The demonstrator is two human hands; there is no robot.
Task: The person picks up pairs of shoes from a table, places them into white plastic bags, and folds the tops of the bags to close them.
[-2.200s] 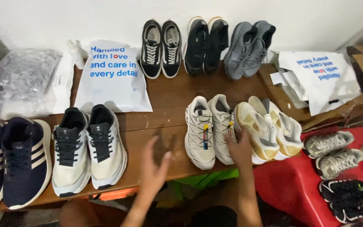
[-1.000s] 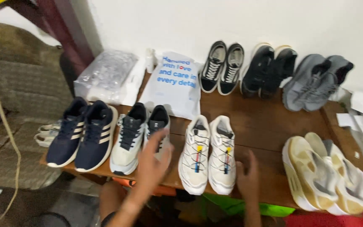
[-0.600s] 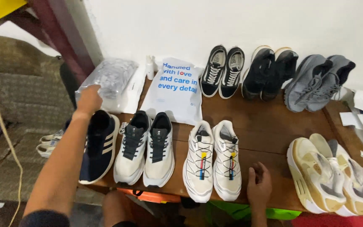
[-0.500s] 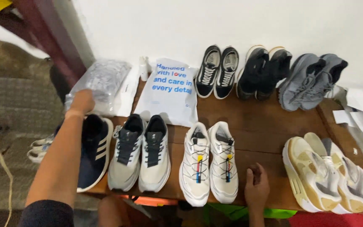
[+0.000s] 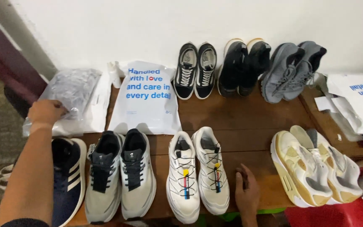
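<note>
Head view, looking down on a wooden worktop (image 5: pixel 248 113) against a white wall. Left hand (image 5: pixel 45 112) stretched to the far left, resting on a clear plastic bag (image 5: pixel 74 90); fingers curled onto the crinkled film, though whether pinching it cannot be told. Bag not lifted, lying flat at the far-left corner, touching a white printed bag (image 5: pixel 145 98) on its right. Under the left forearm, a navy shoe (image 5: pixel 68 176) with pale stripes, partly hidden. Right hand (image 5: pixel 246 193) laid flat on the near edge, fingers pressed together, holding nothing, just beside white shoes (image 5: pixel 198 176) with coloured lace tags. Left of those, grey-white shoes (image 5: pixel 120 176). Right of the hand, cream shoes (image 5: pixel 311 168). Far row: black shoes (image 5: pixel 196 69) with white laces, black high-tops (image 5: pixel 244 67), grey knit shoes (image 5: pixel 293 69). More white bags (image 5: pixel 358 101) at the far right. By the look of it: pairs set out in two rows, plastic bag reached but not yet picked up.
</note>
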